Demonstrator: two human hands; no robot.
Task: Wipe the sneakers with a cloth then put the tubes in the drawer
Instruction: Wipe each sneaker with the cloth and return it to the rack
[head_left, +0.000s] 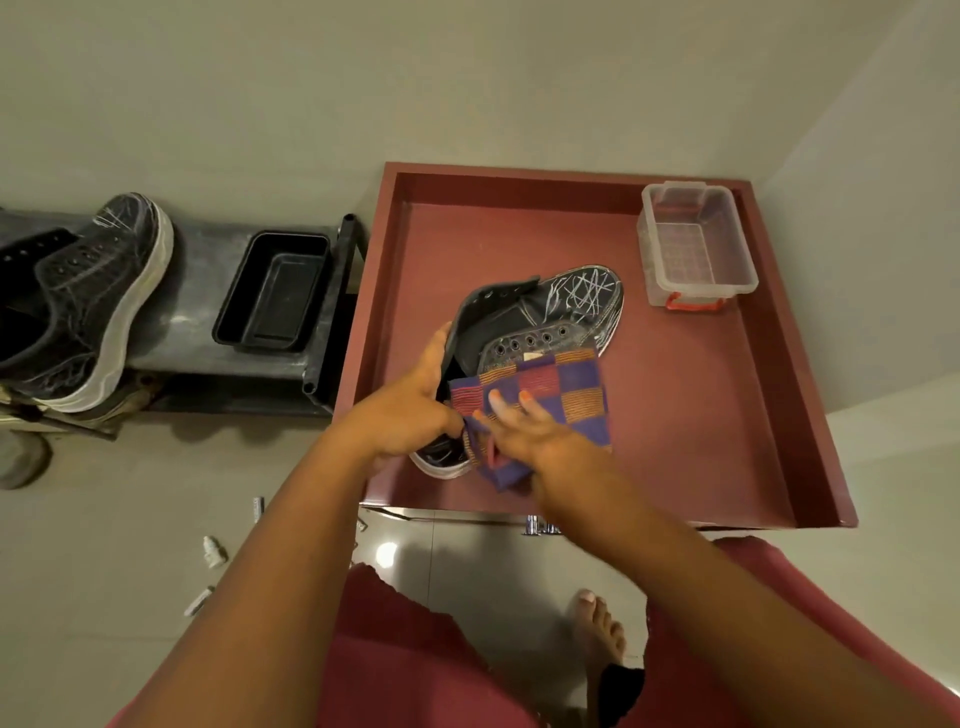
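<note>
Sneaker (535, 332), black with white scribbles on its toe, lies in our open maroon drawer (727, 415), toe pointing away from us. Our left hand (410, 410) grips its heel collar, fingers curled round the edge. Our right hand (524, 431) lies flat with fingers spread, pressing the checked purple-and-orange cloth (550, 395) against the shoe's near side. Small white tubes (213, 551) lie on the floor to our left. Farther off, a clear plastic box (696, 244) sits in the drawer's far corner, and a second sneaker (98, 301) rests beside a black tray (275, 291) on the rack.
</note>
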